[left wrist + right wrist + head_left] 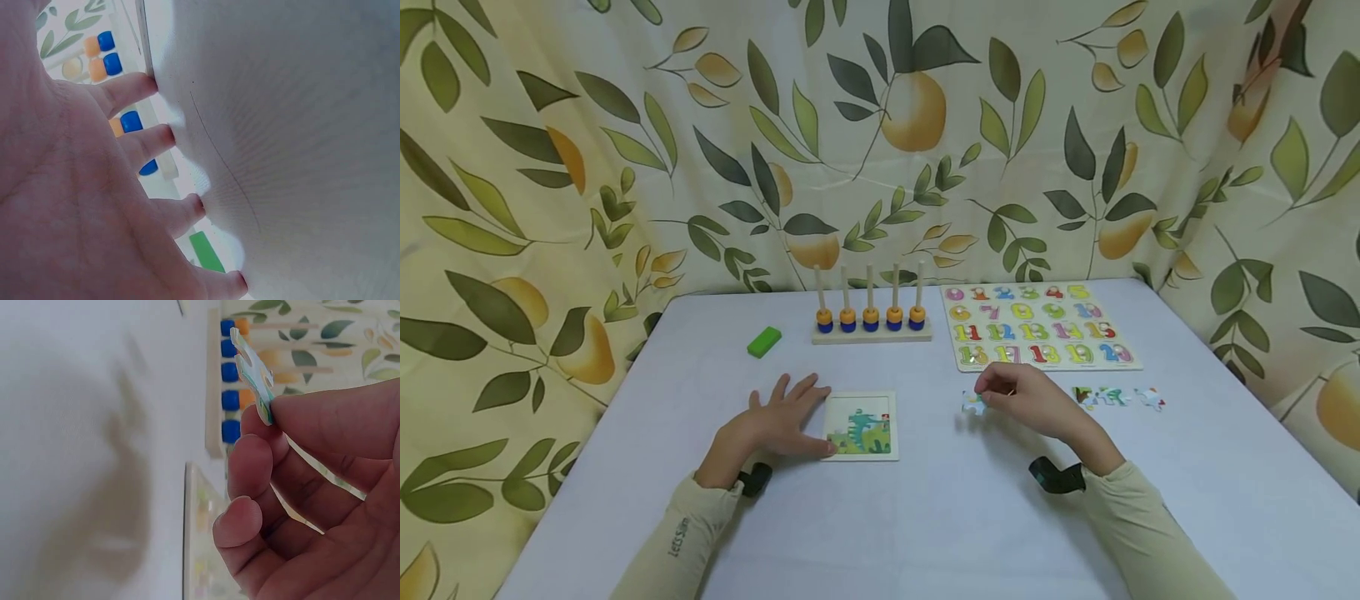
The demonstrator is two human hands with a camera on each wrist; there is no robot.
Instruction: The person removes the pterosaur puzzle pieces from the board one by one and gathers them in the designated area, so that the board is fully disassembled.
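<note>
Sticking out beyond the right hand's [1030,400] grip, puzzle piece [973,403].

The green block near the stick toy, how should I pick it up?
Pinch the green block across its two long sides, with your hand coming straight down from above. It lies flat on the table with bare space all around, and its long sides look close enough together for thumb and fingers to span. The left hand is nearest.
</note>
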